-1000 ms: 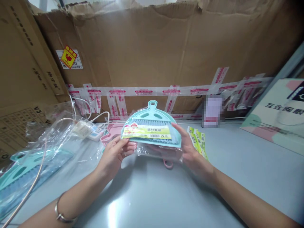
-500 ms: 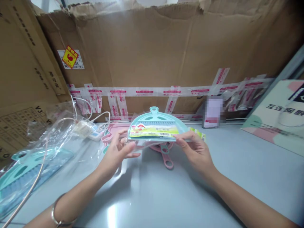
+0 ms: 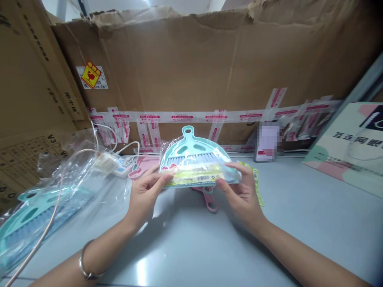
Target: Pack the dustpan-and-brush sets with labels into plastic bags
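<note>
Between my hands is a turquoise dustpan and brush set (image 3: 193, 149) in a clear plastic bag, lifted above the table with its looped handle pointing away from me. A yellow-green printed label (image 3: 194, 175) runs across its near edge. My left hand (image 3: 148, 191) pinches the left corner, thumb on top. At the right corner my right hand (image 3: 243, 191) grips the bag, thumb in front and fingers behind. Beneath and behind it lie pink dustpan pieces (image 3: 211, 202), mostly hidden. Another yellow-green label (image 3: 257, 185) shows just beyond my right hand.
At the left lies another bagged turquoise dustpan set (image 3: 42, 215), crossed by a cable (image 3: 54, 215). A power strip (image 3: 119, 169) sits behind it. A large cardboard box (image 3: 179, 67) stands along the back, with a phone (image 3: 267, 143) leaning there. A printed box (image 3: 347, 147) is at the right.
The dustpan set has tilted up towards me, so more of its face and brush shows. Its near edge is slightly lower. My left thumb now rests on the label's left end.
</note>
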### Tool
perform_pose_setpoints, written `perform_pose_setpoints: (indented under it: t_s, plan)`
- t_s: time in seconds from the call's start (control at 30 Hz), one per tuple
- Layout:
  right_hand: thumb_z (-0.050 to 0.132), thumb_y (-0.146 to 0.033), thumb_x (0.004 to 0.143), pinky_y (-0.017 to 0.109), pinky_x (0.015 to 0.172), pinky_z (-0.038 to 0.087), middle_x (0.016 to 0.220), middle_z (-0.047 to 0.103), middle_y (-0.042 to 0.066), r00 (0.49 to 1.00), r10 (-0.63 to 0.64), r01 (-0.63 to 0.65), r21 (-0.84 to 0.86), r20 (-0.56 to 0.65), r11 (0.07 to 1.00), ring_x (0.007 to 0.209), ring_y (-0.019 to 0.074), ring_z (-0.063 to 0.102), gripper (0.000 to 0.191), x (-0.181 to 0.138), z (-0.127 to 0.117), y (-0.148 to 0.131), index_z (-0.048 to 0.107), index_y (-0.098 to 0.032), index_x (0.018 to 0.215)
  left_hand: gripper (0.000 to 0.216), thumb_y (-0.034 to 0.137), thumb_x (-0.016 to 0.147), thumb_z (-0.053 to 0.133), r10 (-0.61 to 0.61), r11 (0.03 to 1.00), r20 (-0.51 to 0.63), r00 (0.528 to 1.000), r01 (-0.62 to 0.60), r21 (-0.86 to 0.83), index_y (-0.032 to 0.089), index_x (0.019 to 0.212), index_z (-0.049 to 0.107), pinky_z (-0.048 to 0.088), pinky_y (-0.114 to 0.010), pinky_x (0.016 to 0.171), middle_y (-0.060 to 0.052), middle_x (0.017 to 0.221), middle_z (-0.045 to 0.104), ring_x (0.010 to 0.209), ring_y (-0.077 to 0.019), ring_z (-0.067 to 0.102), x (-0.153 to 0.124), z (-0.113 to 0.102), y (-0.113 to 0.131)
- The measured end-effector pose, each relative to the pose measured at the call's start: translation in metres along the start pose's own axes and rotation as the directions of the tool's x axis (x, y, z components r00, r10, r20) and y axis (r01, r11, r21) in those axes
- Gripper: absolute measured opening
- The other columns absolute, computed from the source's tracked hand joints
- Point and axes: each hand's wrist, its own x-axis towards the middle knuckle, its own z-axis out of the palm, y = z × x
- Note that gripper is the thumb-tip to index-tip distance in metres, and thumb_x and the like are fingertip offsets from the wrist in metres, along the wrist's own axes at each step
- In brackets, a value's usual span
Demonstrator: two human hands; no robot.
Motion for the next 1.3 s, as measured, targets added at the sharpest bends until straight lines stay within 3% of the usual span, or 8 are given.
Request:
perform_pose_setpoints:
  t_s: [0.1,0.23,0.37,0.5,0.67,0.9,1.07,1.3]
  plan:
    - [0.073,-0.039,0.070,0.043,0.084,0.053,0.116,0.055,0.004,0.994,0.099,-0.101,0.055,0.036,0.993,0.102,0.0236,0.058,0.076,0.000,0.001,-0.002,0.031,-0.039,0.132,0.013,0.032,0.074,0.069,0.061,0.998,-0.029,0.998,-0.060,0.035,0.021,0.077,0.076,0.059,-0.034,0.076,-0.007,0.108,0.068,0.118,-0.0285,0.053,-0.001,-0.002,-0.007]
    - [0.072,-0.043,0.069,0.046,0.093,0.049,0.119,0.055,0.005,0.980,0.186,-0.190,0.052,0.068,0.980,0.109,0.0257,0.055,0.061,0.004,0.002,-0.003,0.044,-0.033,0.122,0.011,0.030,0.075,0.069,0.159,0.981,-0.023,0.987,-0.155,0.119,0.019,0.076,0.072,0.058,-0.033,0.080,-0.008,0.117,0.063,0.126,-0.0291,0.046,-0.001,-0.006,-0.015]
    - [0.072,-0.039,0.072,0.046,0.090,0.051,0.112,0.062,0.005,0.959,0.266,-0.280,0.206,0.094,0.938,0.099,0.0230,0.062,0.088,0.006,0.002,0.000,0.017,-0.037,0.140,0.023,0.024,0.072,0.072,0.189,0.982,-0.036,0.981,-0.190,-0.003,0.021,0.091,0.060,0.055,-0.030,0.083,-0.006,0.129,0.053,0.118,-0.0237,0.053,0.002,-0.003,-0.017]
    - [0.073,-0.040,0.071,0.045,0.095,0.048,0.114,0.063,0.007,0.954,0.282,-0.298,0.248,0.098,0.922,0.106,0.0239,0.060,0.085,0.013,-0.001,0.008,0.024,-0.031,0.140,0.068,0.021,0.068,0.075,0.006,0.984,0.127,0.992,0.017,-0.178,0.026,0.125,0.038,0.054,-0.032,0.083,-0.008,0.122,0.057,0.098,-0.0188,0.064,0.009,-0.002,-0.014]
    - [0.070,-0.046,0.071,0.041,0.090,0.050,0.110,0.065,0.007,0.896,0.345,-0.406,0.202,0.278,0.891,0.103,0.0243,0.061,0.048,0.017,-0.005,0.016,0.052,-0.022,0.108,0.038,0.024,0.068,0.075,-0.152,0.974,0.391,0.908,0.205,-0.098,0.018,0.102,0.060,0.050,-0.031,0.087,-0.007,0.100,0.069,0.098,-0.0204,0.064,0.018,-0.011,-0.016]
    - [0.081,-0.034,0.058,0.032,0.065,0.058,0.096,0.066,0.002,0.866,0.392,-0.409,-0.010,0.311,0.912,0.081,0.0198,0.066,0.074,0.013,-0.002,0.012,0.041,-0.025,0.121,0.033,0.025,0.062,0.078,-0.238,0.934,0.397,0.887,0.321,-0.159,0.018,0.091,0.064,0.052,-0.026,0.071,-0.005,0.086,0.071,0.080,-0.0169,0.066,0.019,-0.011,-0.015]
    - [0.066,-0.052,0.073,0.028,0.045,0.054,0.080,0.066,0.002,0.883,0.395,-0.409,0.001,0.253,0.913,0.055,0.0146,0.062,0.052,0.017,-0.003,0.009,0.050,-0.020,0.111,0.022,0.025,0.064,0.077,-0.269,0.953,0.346,0.899,0.300,-0.039,0.019,0.081,0.064,0.049,-0.019,0.057,0.000,0.070,0.067,0.069,-0.0141,0.064,0.016,-0.010,-0.005]
    - [0.069,-0.063,0.063,0.025,0.029,0.037,0.056,0.058,-0.003,0.949,0.305,-0.309,-0.043,-0.085,0.950,0.036,0.0124,0.049,0.055,0.034,-0.049,-0.006,0.052,-0.024,0.098,0.052,0.041,0.074,0.069,-0.235,0.962,0.406,0.883,0.270,-0.031,0.019,0.118,0.052,0.054,-0.030,0.073,-0.010,0.099,0.070,0.084,-0.0202,0.069,0.016,-0.015,-0.009]
